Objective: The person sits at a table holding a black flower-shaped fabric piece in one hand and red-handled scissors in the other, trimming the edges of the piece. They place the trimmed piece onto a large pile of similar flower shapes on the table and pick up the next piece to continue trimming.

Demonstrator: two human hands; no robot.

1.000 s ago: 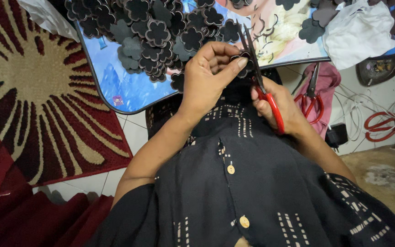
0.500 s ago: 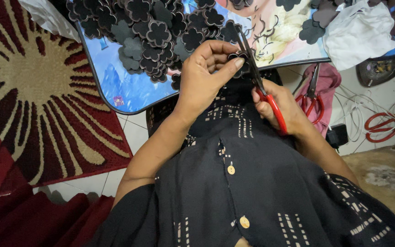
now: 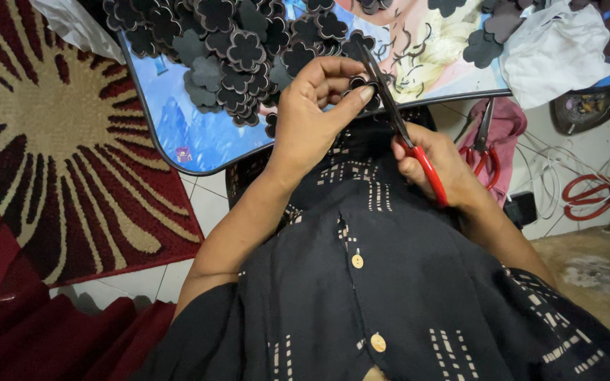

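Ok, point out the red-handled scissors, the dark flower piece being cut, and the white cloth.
red-handled scissors (image 3: 428, 169): head view, on the red handle.
dark flower piece (image 3: 359, 85): head view, on its upper edge.
white cloth (image 3: 555, 49): head view, on its middle.

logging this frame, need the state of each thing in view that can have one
left hand: pinching a dark flower piece
right hand: gripping red scissors
red scissors: blades against the held piece, too close to tell open or shut
pile of dark flower pieces: heaped on the small table
white cloth: crumpled on the table
spare red scissors: lying unused on pink cloth
shirt: buttoned
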